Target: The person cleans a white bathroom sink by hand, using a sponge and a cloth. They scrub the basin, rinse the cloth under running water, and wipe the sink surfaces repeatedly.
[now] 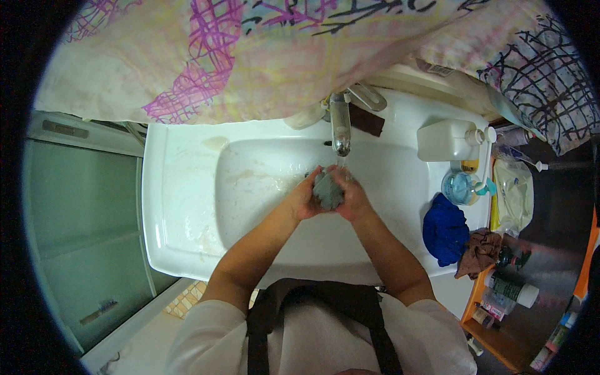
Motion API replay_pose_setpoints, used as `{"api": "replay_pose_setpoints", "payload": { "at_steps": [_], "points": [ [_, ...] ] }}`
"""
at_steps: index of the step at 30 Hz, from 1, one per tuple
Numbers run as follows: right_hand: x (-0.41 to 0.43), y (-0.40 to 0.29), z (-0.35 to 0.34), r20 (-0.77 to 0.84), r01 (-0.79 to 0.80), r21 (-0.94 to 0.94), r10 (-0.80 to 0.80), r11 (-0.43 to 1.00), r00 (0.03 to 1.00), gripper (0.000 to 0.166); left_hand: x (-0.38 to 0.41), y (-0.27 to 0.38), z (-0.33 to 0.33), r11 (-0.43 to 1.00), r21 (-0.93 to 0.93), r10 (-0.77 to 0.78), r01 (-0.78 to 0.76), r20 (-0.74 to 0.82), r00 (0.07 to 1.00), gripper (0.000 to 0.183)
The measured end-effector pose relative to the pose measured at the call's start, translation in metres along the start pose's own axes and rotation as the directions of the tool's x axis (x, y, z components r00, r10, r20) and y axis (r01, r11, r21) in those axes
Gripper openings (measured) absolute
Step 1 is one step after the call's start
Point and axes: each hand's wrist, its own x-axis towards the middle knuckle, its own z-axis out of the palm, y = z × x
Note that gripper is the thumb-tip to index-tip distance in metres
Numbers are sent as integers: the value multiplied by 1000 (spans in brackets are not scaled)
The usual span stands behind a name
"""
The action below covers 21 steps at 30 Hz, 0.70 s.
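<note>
A wadded grey cloth (328, 190) is squeezed between my two hands over the basin of a white washbasin (178, 187). My left hand (303, 199) grips its left side, and my right hand (352, 194) presses on it from the right. Just above them the spout of a chrome tap (341, 124) points down. A thin stream of water runs from it beside my right fingers. Wet patches and drops glisten on the basin floor. The drain is not visible.
A white pump bottle (447, 140), a blue liquid soap bottle (457, 187) and a blue cloth (445, 229) stand along the right rim, near a brown cloth (480, 251). Toiletries fill an orange shelf (487, 337). A patterned curtain (281, 61) hangs at the back; a glass door (89, 206) is left.
</note>
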Motion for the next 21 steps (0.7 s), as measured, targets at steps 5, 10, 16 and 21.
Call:
{"api": "replay_pose_setpoints", "payload": {
  "at_steps": [5,10,16,21],
  "points": [
    [10,3,-8,-260,222,-639,-479,737,839,29,21,-10,8,961,-111,245,-253,-75,967,38],
    [10,-3,-8,-244,197,-310,-278,930,929,26,13,-9,19,823,352,508,-446,-105,855,44],
    [13,27,-6,62,362,-896,-732,259,678,27,30,-8,6,992,-83,105,-100,62,993,46],
    [37,31,-33,-28,255,-905,-644,342,764,33,77,-30,-29,684,600,513,-414,8,858,34]
  ]
}}
